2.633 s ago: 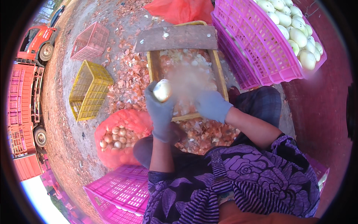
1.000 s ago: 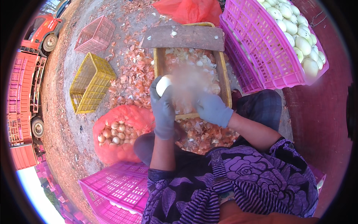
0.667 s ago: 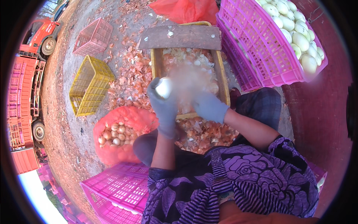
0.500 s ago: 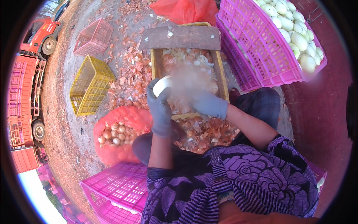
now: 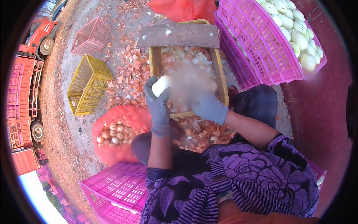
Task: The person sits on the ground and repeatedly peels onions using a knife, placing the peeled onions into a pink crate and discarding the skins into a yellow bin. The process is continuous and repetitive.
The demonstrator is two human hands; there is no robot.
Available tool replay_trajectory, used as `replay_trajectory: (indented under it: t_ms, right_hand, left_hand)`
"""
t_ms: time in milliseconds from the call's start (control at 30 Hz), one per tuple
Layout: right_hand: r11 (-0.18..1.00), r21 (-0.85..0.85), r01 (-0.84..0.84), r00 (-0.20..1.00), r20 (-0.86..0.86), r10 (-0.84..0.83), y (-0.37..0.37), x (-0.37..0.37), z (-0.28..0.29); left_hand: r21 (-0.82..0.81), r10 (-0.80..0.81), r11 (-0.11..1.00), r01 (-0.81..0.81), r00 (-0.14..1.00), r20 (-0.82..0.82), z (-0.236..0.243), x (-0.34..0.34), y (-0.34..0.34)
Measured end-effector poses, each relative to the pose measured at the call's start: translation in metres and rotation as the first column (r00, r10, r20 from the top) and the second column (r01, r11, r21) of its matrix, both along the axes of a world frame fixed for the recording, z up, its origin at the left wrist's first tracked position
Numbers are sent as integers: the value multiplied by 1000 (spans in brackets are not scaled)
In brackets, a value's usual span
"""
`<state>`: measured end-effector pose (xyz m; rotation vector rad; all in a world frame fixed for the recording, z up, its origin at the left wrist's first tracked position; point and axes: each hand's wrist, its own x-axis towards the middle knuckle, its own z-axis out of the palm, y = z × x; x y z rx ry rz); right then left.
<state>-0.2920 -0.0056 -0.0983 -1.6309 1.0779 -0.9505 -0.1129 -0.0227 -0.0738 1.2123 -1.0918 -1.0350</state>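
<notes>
My left hand (image 5: pixel 159 112), in a grey glove, is wrapped round a peeled white onion (image 5: pixel 160 86). It holds the onion over the left side of a yellow-rimmed crate (image 5: pixel 222 80) strewn with onion skins and pale scraps. My right hand (image 5: pixel 211 107), gloved the same way, reaches over the crate just right of the onion. A hazy smear in the picture covers its fingers, so whatever they grip is hidden. Across the crate's far end lies a worn wooden board (image 5: pixel 179 36) with a few scraps on it.
Left of my knee sits a red mesh sack (image 5: pixel 102 147) of unpeeled onions. Pink crates (image 5: pixel 257 48) heaped with peeled onions stand at the right. A yellow crate (image 5: pixel 89 89) and a pale pink crate (image 5: pixel 91 36) lie farther left, beyond scattered skins. Another pink crate (image 5: pixel 115 183) is at lower left.
The whole view has shifted slightly. My left hand still holds the white onion, which looks turned a little. My right hand stays close beside it, tilted slightly differently.
</notes>
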Motion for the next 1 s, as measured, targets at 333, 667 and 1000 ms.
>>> replay_trajectory:
  t_ms: [333,667,1000]
  right_hand:
    - [997,40,-59,993,101,55,-43,1,-15]
    - [982,-17,188,975,123,-185,-35,12,-31]
    - [889,-369,270,941,-94,-325,-34,12,-33]
  left_hand:
    - [122,-267,958,259,963,49,10,2,8]
    - [161,-334,929,333,942,-18,4,7,1]
    - [214,-24,977,-7,989,143,4,-34,9]
